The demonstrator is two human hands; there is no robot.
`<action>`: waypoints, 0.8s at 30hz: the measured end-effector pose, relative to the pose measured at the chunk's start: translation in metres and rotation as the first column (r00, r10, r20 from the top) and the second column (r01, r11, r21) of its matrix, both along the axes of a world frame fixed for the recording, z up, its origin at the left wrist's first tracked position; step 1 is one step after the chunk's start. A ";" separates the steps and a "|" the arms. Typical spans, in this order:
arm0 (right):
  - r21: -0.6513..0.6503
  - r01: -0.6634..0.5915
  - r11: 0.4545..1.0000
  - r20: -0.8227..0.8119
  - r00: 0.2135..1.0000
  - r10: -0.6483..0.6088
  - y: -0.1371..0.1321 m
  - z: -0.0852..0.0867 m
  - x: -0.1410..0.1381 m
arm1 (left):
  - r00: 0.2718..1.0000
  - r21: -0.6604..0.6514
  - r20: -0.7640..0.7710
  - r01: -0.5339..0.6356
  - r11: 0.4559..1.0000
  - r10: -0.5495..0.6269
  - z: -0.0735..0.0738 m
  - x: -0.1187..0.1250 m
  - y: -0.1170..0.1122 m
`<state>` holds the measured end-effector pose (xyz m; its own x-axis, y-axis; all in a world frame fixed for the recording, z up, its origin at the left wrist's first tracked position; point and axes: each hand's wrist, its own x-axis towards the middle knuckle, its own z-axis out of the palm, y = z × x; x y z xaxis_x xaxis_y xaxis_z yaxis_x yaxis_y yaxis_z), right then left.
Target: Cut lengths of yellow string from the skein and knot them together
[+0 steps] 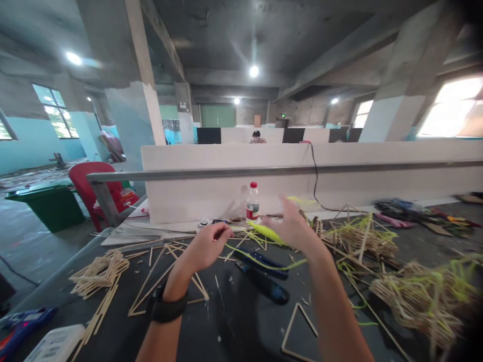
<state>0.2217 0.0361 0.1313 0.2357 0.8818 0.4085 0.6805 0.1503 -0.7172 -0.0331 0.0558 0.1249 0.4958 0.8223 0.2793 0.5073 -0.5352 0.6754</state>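
My left hand (210, 245), with a black band on its wrist, is closed, thumb and fingertips pinched together. A thin yellow-green string (260, 263) runs from its fingertips, sagging to the right toward my right forearm. My right hand (292, 226) is raised and smeared by motion, so its grip is unclear. Behind it shows a blurred yellow streak. Between the hands lies a bright yellow bundle of string (266, 232). Below the string are a dark blue tool (264, 262) and a black-handled one (264, 285). A triangular frame of thin wooden sticks (141, 289) lies by my left wrist.
A red-capped bottle (252, 203) stands against the white partition (196, 196). Stick piles lie at left (100, 274) and, tangled with yellow string, at right (418, 296). An open stick frame (289, 329) lies in front. A red chair (90, 186) stands left; a person (257, 137) is beyond.
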 end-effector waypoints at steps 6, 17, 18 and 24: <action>-0.264 -0.715 0.647 -0.146 0.693 0.706 -0.013 0.007 -0.048 | 0.939 -0.090 0.343 0.047 0.995 -0.013 0.011 -0.004 -0.010; 0.285 -0.471 0.835 -0.668 0.527 0.526 -0.004 0.018 -0.035 | 0.229 -0.290 0.952 0.462 0.838 0.203 0.025 -0.028 -0.017; 0.272 -0.448 0.852 -0.706 0.508 0.493 -0.002 0.018 -0.035 | 0.203 -0.282 0.956 0.441 0.852 0.211 0.028 -0.031 -0.019; 0.105 -0.402 0.910 -0.700 0.620 0.355 0.021 0.003 -0.027 | 0.186 -0.285 0.952 0.263 0.922 0.241 0.038 -0.033 -0.023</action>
